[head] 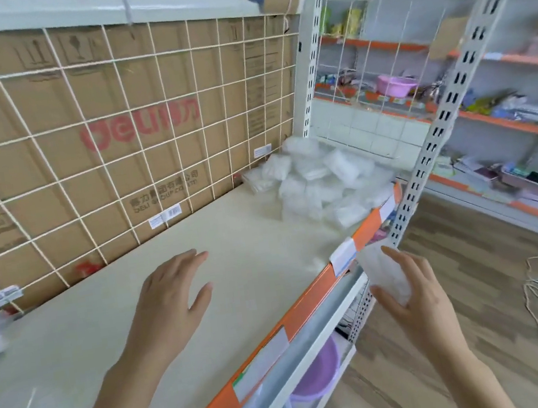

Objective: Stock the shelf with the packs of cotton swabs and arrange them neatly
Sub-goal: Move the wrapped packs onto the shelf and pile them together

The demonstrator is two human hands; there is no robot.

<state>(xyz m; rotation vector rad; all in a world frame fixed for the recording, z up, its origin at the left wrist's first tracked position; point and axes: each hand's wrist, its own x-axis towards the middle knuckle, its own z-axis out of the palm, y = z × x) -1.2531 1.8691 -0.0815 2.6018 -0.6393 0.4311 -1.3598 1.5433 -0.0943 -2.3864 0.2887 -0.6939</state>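
R hand (416,300) grips a swab pack (384,275) just off shelf (231,243) front; pile (319,179) sits far-right, nearer R. L hand (170,297) spread, empty.

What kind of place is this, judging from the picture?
Probably a general shop. A cream shelf board with an orange price-label rail carries a heap of clear plastic packs of cotton swabs, the right hand holds another clear pack, and orange-edged shelves opposite hold mixed goods, including a pink plastic basin.
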